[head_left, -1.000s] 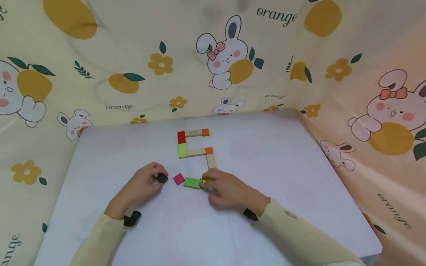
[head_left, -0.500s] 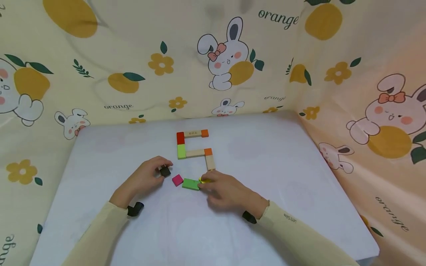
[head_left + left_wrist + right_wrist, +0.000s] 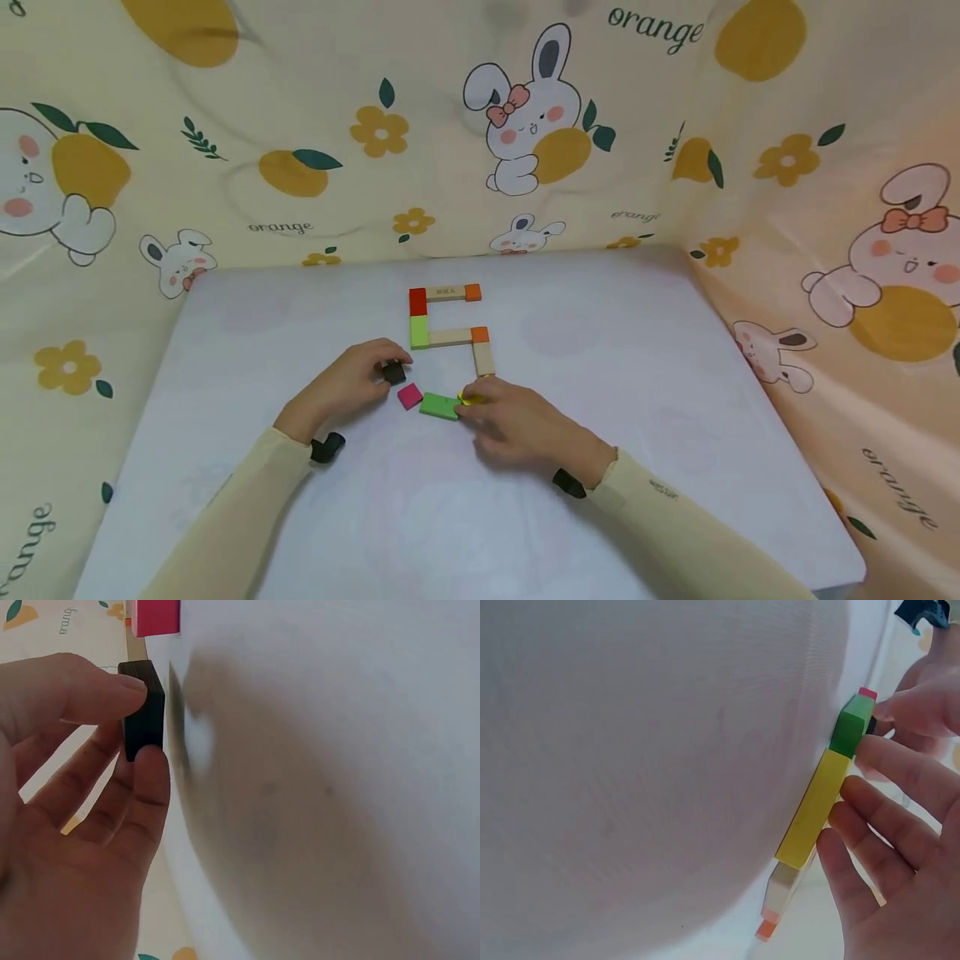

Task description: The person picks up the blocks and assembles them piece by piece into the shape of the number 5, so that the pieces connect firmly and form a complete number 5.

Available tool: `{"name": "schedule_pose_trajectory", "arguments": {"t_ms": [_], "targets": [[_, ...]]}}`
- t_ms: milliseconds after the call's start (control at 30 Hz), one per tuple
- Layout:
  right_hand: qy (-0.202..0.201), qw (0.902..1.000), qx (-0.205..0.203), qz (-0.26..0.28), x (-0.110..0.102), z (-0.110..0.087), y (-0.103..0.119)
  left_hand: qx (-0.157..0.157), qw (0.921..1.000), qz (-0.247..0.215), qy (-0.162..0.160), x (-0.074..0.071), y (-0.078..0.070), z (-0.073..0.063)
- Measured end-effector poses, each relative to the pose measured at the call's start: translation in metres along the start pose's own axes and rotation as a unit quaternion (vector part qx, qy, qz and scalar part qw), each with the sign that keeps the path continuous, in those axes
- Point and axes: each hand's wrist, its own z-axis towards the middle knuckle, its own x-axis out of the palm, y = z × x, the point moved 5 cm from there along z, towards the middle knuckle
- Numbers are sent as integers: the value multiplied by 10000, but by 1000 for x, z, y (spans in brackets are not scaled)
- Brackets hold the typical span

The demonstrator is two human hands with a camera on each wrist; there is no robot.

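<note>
My left hand (image 3: 348,383) pinches a small black block (image 3: 144,712) between thumb and fingers, just off the white table. Beside it a pink block (image 3: 409,396) lies turned at an angle, its corner by a green block (image 3: 439,406). My right hand (image 3: 517,425) rests its fairly straight fingertips against the green block and a yellow block (image 3: 814,806), which lie end to end. In the head view that hand covers most of the yellow block. A plain wooden block (image 3: 483,358) runs up from there to an orange block (image 3: 480,334).
Further back, a lime block (image 3: 419,332), a red block (image 3: 417,302), two wooden blocks and another orange block (image 3: 472,292) continue the angular line. White table (image 3: 637,375) surrounds the blocks. A printed cloth (image 3: 420,83) hangs behind and to the sides.
My left hand has carried the black block right and farther from me, to just above the pink block's left. My right hand has stayed at the green and yellow blocks. The head view shifted slightly.
</note>
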Motion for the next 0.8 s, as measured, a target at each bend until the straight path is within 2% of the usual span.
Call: {"name": "schedule_pose_trajectory", "arguments": {"t_ms": [233, 533, 800], "targets": [[-50, 9999, -97, -22, 0, 1, 1, 33, 10000, 31, 66, 3, 0, 3], [29, 9999, 28, -159, -1, -2, -6, 203, 9997, -92, 142, 6, -3, 11], [-77, 9998, -37, -169, 2, -1, -5, 249, 9994, -144, 198, 6, -3, 8]]}}
